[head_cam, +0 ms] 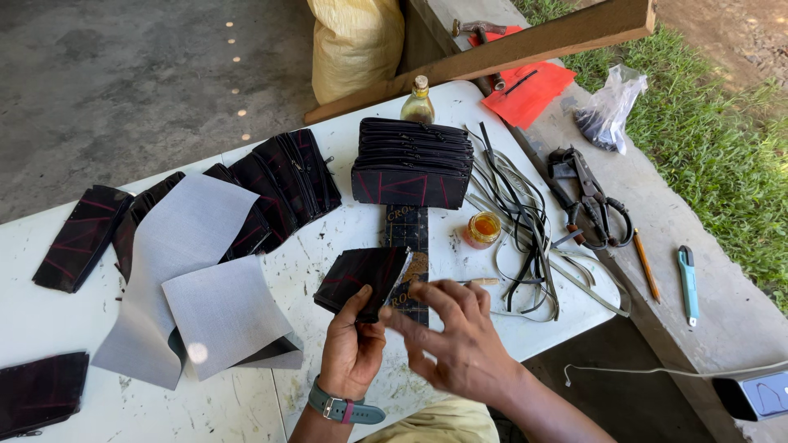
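Note:
My left hand (pixel 351 349), with a grey watch on its wrist, holds a small black pouch with red lines (pixel 361 279) above the white table (pixel 345 139). My right hand (pixel 455 332) is beside it with its fingers spread, reaching toward the pouch's right edge and holding nothing I can see. Under the pouch lies a dark strip (pixel 408 246) with glue on it. A stack of finished black pouches (pixel 410 162) stands just behind.
A small jar of amber glue (pixel 483 229), a glass bottle (pixel 418 102) and loose black strips (pixel 517 221) sit to the right. Grey fabric sheets (pixel 193 271) and more black pouches (pixel 279 184) lie at left. Shears (pixel 591 201), a pencil (pixel 646 264) and a blue cutter (pixel 688 283) rest on the bench.

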